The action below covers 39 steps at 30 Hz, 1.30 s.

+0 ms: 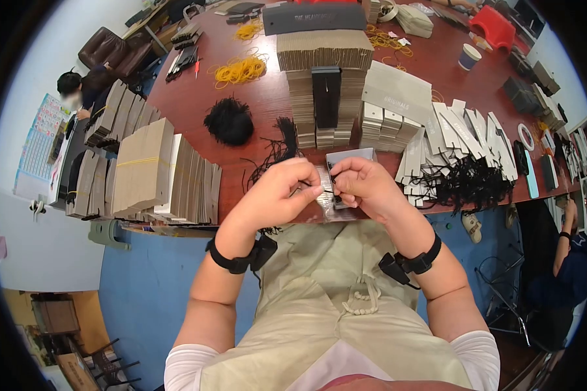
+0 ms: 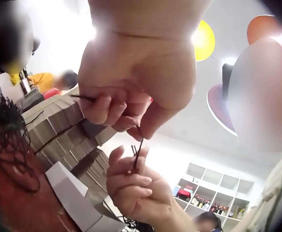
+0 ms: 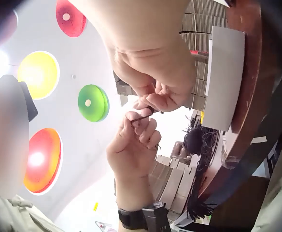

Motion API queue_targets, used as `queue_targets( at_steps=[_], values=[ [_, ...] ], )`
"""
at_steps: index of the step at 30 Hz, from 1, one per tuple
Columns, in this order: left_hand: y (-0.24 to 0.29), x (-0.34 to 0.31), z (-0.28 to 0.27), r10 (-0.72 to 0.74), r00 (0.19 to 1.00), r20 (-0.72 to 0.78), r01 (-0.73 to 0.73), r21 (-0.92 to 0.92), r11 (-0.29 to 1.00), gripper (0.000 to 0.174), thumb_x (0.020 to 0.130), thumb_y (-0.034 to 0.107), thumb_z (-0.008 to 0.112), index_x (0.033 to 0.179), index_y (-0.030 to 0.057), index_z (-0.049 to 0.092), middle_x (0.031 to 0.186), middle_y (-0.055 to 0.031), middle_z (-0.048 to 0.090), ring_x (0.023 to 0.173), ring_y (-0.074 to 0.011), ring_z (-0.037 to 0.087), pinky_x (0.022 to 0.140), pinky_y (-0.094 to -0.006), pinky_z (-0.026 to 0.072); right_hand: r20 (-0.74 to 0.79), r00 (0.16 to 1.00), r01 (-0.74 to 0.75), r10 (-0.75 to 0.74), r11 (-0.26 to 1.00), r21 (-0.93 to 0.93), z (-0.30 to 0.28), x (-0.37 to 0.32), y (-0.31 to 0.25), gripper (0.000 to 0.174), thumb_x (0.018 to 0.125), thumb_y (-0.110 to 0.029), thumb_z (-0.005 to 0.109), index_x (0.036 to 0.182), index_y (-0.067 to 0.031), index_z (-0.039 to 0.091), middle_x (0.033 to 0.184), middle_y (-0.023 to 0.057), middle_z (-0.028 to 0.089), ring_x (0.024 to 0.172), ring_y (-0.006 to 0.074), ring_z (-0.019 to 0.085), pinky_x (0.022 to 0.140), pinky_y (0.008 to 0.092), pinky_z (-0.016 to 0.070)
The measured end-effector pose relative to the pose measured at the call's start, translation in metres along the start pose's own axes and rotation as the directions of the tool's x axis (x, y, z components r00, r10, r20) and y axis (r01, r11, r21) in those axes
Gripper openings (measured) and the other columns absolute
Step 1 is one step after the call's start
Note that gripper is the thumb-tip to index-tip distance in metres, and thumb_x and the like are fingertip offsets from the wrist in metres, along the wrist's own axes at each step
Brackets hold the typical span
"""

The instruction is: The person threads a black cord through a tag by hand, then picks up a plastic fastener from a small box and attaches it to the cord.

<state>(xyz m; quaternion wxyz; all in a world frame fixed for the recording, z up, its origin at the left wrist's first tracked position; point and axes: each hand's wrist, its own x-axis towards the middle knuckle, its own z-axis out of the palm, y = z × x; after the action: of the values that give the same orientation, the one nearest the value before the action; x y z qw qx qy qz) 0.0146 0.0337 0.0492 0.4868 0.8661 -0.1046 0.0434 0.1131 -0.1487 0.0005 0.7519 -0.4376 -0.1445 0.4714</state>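
Two bare hands face each other over the near edge of the red-brown wooden counter (image 1: 176, 111) in my head view, the left hand (image 1: 277, 192) and the right hand (image 1: 366, 186) close together with fingers curled inward. Just beyond them I see a tall stack of grey-brown cardboard pieces (image 1: 323, 52); a fluffy black ball of cord (image 1: 229, 122) sits over to the left, and a tangled heap of loose black cords (image 1: 463, 186) lies to the right beside the pale printed cards (image 1: 463, 130). From up here the thing between the fingertips is too small to follow. My left wrist view settles it: a thin black cord (image 2: 141, 145) spans the small gap, its long axis running from the left thumb tip to the right fingers, so neither hand is nearer; each grip is closed on it, fingertips pinching. That view also shows a dark cord end (image 2: 83, 98) poking out past the left fingers, which the head view hides from me. In my right wrist view the cord slants from the left thumb and forefinger to the right fingertips; I cannot tell whether it is looped or knotted there.
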Motion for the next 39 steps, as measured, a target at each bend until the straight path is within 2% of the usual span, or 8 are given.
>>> queue_targets(
  at_steps=[5, 10, 14, 18, 25, 28, 34, 39],
  values=[
    [0.001, 0.017, 0.006, 0.277, 0.958, -0.068, -0.270, 0.097, 0.958, 0.007, 0.079, 0.006, 0.061, 0.079, 0.0024, 0.055, 0.079, -0.0051, 0.050, 0.074, -0.0153, 0.048, 0.067, -0.0286, 0.0406, 0.016, 0.996, 0.092, -0.091, 0.955, -0.281, 0.017, -0.002, 0.002, 0.011, 0.079, 0.001, 0.064, 0.088, -0.0007, 0.059, 0.068, 0.0019, 0.060, 0.053, 0.0056, 0.049, 0.047, 0.0193, 0.0376],
    [-0.011, 0.017, 0.028, 0.012, 0.790, -0.613, 0.028, 0.056, 0.998, 0.016, 0.080, 0.009, 0.063, 0.095, 0.0029, 0.059, 0.092, -0.0073, 0.056, 0.089, -0.0186, 0.052, 0.076, -0.0292, 0.0426, -0.105, 0.973, 0.166, -0.204, 0.942, -0.291, 0.016, -0.001, 0.001, 0.006, 0.078, 0.000, 0.066, 0.081, -0.0026, 0.062, 0.066, -0.0019, 0.058, 0.054, 0.0031, 0.048, 0.049, 0.0175, 0.0378],
    [-0.020, 0.002, 0.041, -0.255, 0.912, -0.322, 0.048, -0.535, 0.844, 0.015, 0.085, 0.011, 0.063, 0.095, 0.0001, 0.060, 0.084, -0.0023, 0.055, 0.071, -0.0072, 0.053, 0.065, -0.0213, 0.0435, -0.113, 0.961, 0.218, -0.254, 0.941, -0.258, 0.010, 0.002, 0.002, 0.007, 0.078, -0.001, 0.067, 0.081, -0.0033, 0.061, 0.066, -0.0030, 0.057, 0.055, 0.0024, 0.048, 0.050, 0.0165, 0.0375],
    [-0.014, -0.004, 0.048, -0.279, 0.906, -0.319, 0.098, -0.484, 0.869, 0.009, 0.089, 0.006, 0.058, 0.094, 0.0001, 0.060, 0.089, 0.0005, 0.058, 0.077, -0.0051, 0.053, 0.068, -0.0208, 0.0435, -0.081, 0.961, 0.236, -0.264, 0.937, -0.257, 0.009, 0.003, 0.003, 0.007, 0.079, -0.002, 0.067, 0.082, -0.0032, 0.061, 0.068, -0.0019, 0.058, 0.056, 0.0030, 0.049, 0.050, 0.0170, 0.0379],
    [-0.010, 0.001, 0.048, 0.158, 0.856, -0.493, -0.031, 0.254, 0.967, 0.005, 0.082, -0.001, 0.059, 0.087, -0.0009, 0.058, 0.083, -0.0080, 0.055, 0.070, -0.0152, 0.055, 0.065, -0.0240, 0.0439, -0.093, 0.979, 0.180, -0.184, 0.983, -0.042, 0.010, 0.001, 0.000, 0.007, 0.082, -0.004, 0.064, 0.085, -0.0016, 0.059, 0.074, 0.0019, 0.060, 0.061, 0.0077, 0.052, 0.056, 0.0208, 0.0417],
    [-0.012, 0.003, 0.049, 0.262, 0.838, -0.479, -0.089, 0.353, 0.931, 0.004, 0.082, -0.001, 0.059, 0.085, 0.0003, 0.057, 0.084, -0.0092, 0.055, 0.070, -0.0188, 0.055, 0.064, -0.0253, 0.0444, -0.081, 0.984, 0.159, -0.156, 0.986, 0.038, 0.007, 0.002, -0.001, 0.007, 0.081, -0.003, 0.065, 0.083, -0.0020, 0.058, 0.076, 0.0035, 0.060, 0.064, 0.0093, 0.054, 0.058, 0.0215, 0.0426],
    [-0.013, 0.000, 0.050, -0.013, 0.874, -0.485, -0.017, -0.058, 0.998, 0.017, 0.081, -0.002, 0.060, 0.098, -0.0011, 0.062, 0.089, -0.0056, 0.058, 0.075, -0.0116, 0.054, 0.065, -0.0237, 0.0440, -0.084, 0.974, 0.213, -0.210, 0.976, 0.034, 0.000, 0.004, 0.001, 0.010, 0.078, 0.002, 0.066, 0.080, -0.0023, 0.057, 0.080, 0.0066, 0.063, 0.065, 0.0099, 0.055, 0.058, 0.0218, 0.0429],
    [-0.015, -0.002, 0.047, -0.043, 0.886, -0.462, 0.002, -0.090, 0.996, 0.012, 0.076, 0.004, 0.064, 0.087, 0.0004, 0.066, 0.084, -0.0086, 0.062, 0.075, -0.0170, 0.057, 0.065, -0.0281, 0.0468, -0.064, 0.965, 0.249, -0.253, 0.966, -0.071, 0.003, 0.001, -0.002, 0.010, 0.078, 0.002, 0.066, 0.080, -0.0026, 0.057, 0.081, 0.0065, 0.064, 0.065, 0.0087, 0.054, 0.057, 0.0216, 0.0427]
  ],
)
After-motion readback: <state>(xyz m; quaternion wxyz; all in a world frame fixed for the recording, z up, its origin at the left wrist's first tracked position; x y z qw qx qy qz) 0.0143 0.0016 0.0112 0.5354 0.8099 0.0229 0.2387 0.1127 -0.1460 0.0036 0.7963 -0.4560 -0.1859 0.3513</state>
